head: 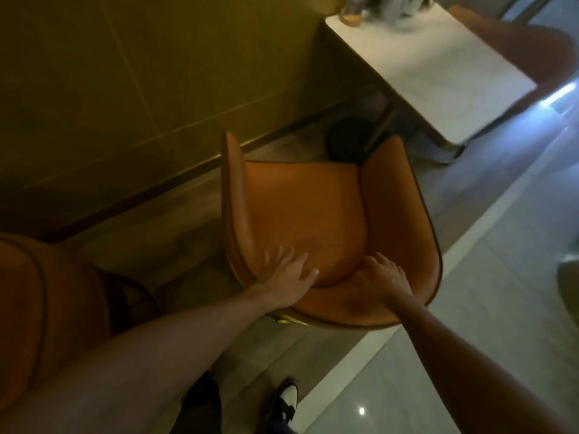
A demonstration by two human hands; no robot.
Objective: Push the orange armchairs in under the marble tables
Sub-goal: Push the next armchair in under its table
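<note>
- The orange armchair (pixel 300 214) is standing on the floor (pixel 470 308) just short of the marble counter (pixel 438 73), its open front facing the counter and not yet tucked under it.
- Both hands are resting on the curved backrest: the left hand (pixel 286 278) is lying flat with fingers spread, gripping nothing, while the right hand (pixel 387 277) is curling its fingers over the top edge of the back.
- The chair is looking stiff and fairly heavy, with a smooth leather-like skin that is probably letting a flat palm slip, so the top rim of the back is seeming the best place to hold and push.
- A dark round base (pixel 347 137) under the counter is sitting right ahead of the seat front and is likely limiting how far the chair is going in.
- The wall (pixel 125 89) is running close along the left side, leaving little room to swing.
- A second orange armchair (pixel 40 308) is standing near on the left, and another chair (pixel 517 42) is waiting beyond the counter.
- Blurred items (pixel 376 7) are sitting at the counter's far end, so a hard bump is risking a knock.
</note>
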